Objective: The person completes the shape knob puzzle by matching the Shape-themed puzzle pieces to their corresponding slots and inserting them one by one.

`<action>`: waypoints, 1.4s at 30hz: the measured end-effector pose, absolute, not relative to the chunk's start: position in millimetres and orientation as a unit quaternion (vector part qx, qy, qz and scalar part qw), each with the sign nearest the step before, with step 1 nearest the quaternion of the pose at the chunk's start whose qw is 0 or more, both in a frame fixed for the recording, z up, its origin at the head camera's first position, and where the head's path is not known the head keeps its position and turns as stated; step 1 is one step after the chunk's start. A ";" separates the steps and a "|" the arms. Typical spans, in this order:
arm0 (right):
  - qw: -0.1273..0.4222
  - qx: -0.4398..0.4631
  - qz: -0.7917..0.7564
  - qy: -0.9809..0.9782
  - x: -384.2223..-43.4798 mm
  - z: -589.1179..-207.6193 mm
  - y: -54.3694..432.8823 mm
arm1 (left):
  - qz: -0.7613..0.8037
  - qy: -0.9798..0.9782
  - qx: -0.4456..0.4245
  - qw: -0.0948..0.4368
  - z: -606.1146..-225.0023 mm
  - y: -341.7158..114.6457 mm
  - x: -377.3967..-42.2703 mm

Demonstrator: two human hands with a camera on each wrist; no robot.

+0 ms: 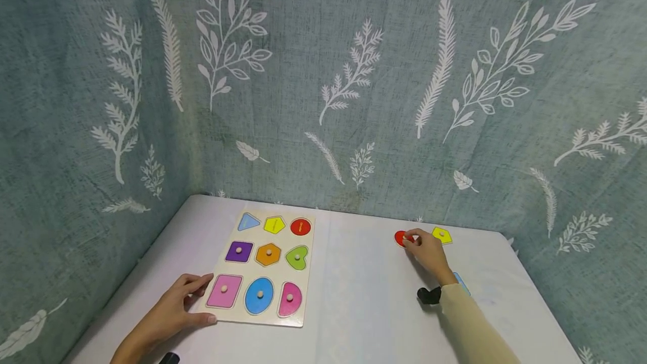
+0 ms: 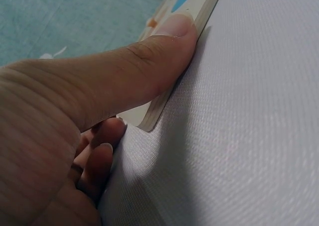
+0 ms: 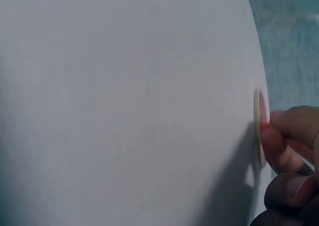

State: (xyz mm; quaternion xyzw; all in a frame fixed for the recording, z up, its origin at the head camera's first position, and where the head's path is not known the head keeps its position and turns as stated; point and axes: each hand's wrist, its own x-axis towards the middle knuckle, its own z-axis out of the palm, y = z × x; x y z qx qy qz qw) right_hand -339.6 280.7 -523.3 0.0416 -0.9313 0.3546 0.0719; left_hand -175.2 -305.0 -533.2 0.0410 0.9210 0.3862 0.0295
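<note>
A wooden peg puzzle board [image 1: 255,265] lies flat on the left half of the table. My left hand [image 1: 174,308] holds its near left corner, fingers at the left side and thumb on the near edge. The left wrist view shows the thumb [image 2: 167,41] lying across the board's corner. On the right, my right hand [image 1: 429,254] pinches a red circle puzzle piece [image 1: 399,237] by its knob. Tilted nearly edge-on, the circle piece [image 3: 257,128] shows its pale rim in the right wrist view. Just beyond that hand lies a yellow pentagon piece [image 1: 442,235].
A light blue piece [image 1: 462,283] is mostly hidden behind the right forearm. Knobbed shapes fill the board's two nearer rows; its far row shows a triangle, a pentagon and a circle slot [image 1: 300,227] without knobs. Patterned curtain [image 1: 323,72] borders the white table [image 1: 354,308].
</note>
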 end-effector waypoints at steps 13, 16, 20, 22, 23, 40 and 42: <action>0.031 0.008 0.342 -0.939 -346.6 -520.7 292.5 | 0.377 0.925 0.031 0.032 -535.3 -303.5 -177.4; 0.032 0.007 0.339 -0.940 -346.9 -521.6 291.9 | 0.374 0.926 0.032 0.033 -536.2 -303.9 -176.9; 0.036 0.009 0.336 -0.941 -348.3 -521.4 290.8 | 0.373 0.927 0.027 0.033 -534.6 -304.2 -176.7; 0.039 0.013 0.333 -0.942 -348.9 -520.8 290.8 | 0.373 0.927 0.022 0.037 -533.2 -303.8 -176.8; 0.041 0.015 0.331 -0.942 -349.2 -520.8 291.1 | 0.374 0.926 0.019 0.041 -532.6 -303.4 -176.7; 0.080 0.043 0.334 -0.938 -351.4 -525.4 289.7 | 0.372 0.927 -0.001 0.050 -532.3 -301.4 -177.8; 0.079 0.042 0.337 -0.937 -351.0 -524.5 288.3 | 0.374 0.926 0.000 0.050 -532.5 -301.7 -177.0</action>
